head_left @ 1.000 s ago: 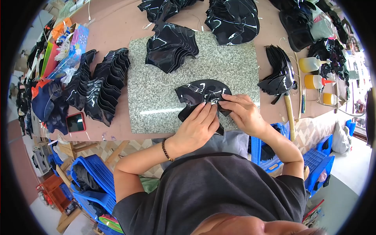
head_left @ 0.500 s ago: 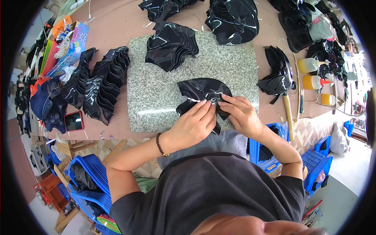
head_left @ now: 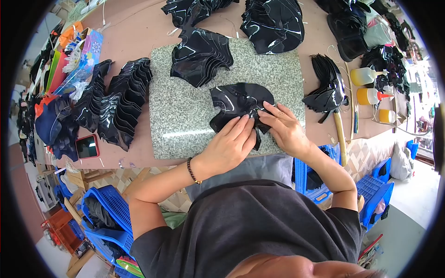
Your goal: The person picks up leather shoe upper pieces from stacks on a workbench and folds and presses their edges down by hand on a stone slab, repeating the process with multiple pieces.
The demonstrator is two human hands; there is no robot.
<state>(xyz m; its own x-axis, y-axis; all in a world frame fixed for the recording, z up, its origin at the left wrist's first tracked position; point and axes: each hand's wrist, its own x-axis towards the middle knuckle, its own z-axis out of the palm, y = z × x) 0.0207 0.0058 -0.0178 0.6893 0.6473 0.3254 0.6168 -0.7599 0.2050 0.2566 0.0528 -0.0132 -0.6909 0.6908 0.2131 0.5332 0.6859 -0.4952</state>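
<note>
A glossy black patent-leather piece [head_left: 237,96] with a rounded far edge lies on the speckled granite slab [head_left: 183,111]. My left hand [head_left: 232,142] is closed on its near edge, fingers side by side on top and thumb hidden. On the right part of the same piece, my right hand [head_left: 286,132] is closed too, its fingertips pressing down near the fold. Both sets of fingertips come close together at the middle, where the leather bends up. A narrow strip of the piece hangs toward me between the hands. What lies under the fingers is hidden.
Fanned stacks of black leather pieces lie beyond [head_left: 200,58] and left [head_left: 123,104] of my hands. On the right are another stack [head_left: 324,83], a wooden handle [head_left: 340,139] and glue bottles [head_left: 368,97]. A phone [head_left: 87,146] lies near the table's front edge.
The leather piece's far part has flattened and shifted slightly away from me, showing more surface. Both hands stay on it, with fingertips slightly shifted. The view has moved a little.
</note>
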